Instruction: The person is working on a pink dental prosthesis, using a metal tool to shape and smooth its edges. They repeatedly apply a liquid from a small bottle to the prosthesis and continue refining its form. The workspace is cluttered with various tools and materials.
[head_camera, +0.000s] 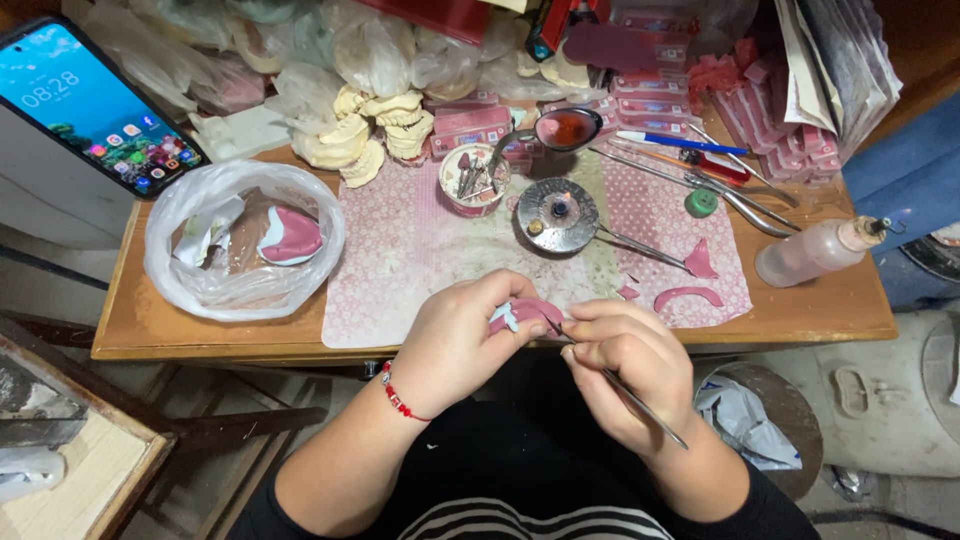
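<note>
Pink wax plate (527, 312), a small curved denture base, sits pinched in the left hand (455, 345) just over the near table edge, in front of the person's chest. It looks light and thin, and I judge it soft enough to dent or crack under a hard squeeze; holding it by the thicker rim with fingertips, as here, seems the safe grip.

Going by size: the wooden table (150, 325) carries a patterned mat (400, 270); on the left lies a clear bag (243, 240) with pink and white pieces inside, a phone (90, 105) leaning behind it. Plaster casts (375, 130) are piled at the back, a squeeze bottle (815, 250) lies to the right, a round metal dish (556, 213) stands mid-mat, and a small cup (474, 178) of burs beside it.

Left fingers are curled narrow, closed on the plate. The right hand (630, 375) has its fingers closed tight on a slim metal tool (640, 405), the tip touching the plate's edge.
</note>
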